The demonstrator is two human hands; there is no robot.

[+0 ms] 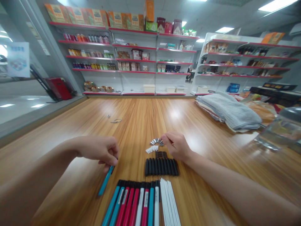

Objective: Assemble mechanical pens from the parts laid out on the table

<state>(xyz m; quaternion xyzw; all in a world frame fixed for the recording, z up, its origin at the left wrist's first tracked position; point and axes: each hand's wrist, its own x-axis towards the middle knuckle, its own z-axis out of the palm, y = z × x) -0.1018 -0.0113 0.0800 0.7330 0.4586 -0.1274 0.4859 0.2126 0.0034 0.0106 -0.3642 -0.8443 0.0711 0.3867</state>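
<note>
My left hand [102,150] is closed around the top of a teal pen barrel [105,181], which slants down towards me. My right hand [176,145] is pinched at a fan of small silver metal tips [156,141]; what its fingers hold I cannot make out. Below the tips lie small white pieces [151,148], a few tiny dark parts [161,154] and a row of black caps [161,166]. Nearest me is a row of teal, red and white pen barrels [134,202] beside several white refill tubes [169,202]. All rest on a wooden table [141,122].
Folded striped cloths [231,113] lie at the right of the table, with a clear plastic container [281,128] beyond them. A small ring and metal bit [115,120] sit mid-table. Store shelves [131,59] with goods line the back wall.
</note>
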